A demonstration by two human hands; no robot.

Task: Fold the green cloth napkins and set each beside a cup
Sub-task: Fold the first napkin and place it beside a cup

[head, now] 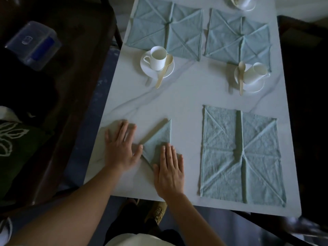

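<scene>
Head view, pressing the folded green napkin [159, 137] flat at seven o'clock on the table [177, 100], right hand [168, 169] lying straight-fingered on its six o'clock corner, left hand [120, 148] resting open at its nine o'clock, risking loose layers springing apart on lifting off, cup [158, 57] sitting well apart at eleven

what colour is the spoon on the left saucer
Pale tan, like light wood, seen in the head view: spoon on the saucer.

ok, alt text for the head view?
A right hand presses flat on a folded triangular pale-green cloth napkin on a white marble-patterned table, left hand flat beside it. Three more green napkins lie open; white cups sit on saucers with wooden spoons.
</scene>
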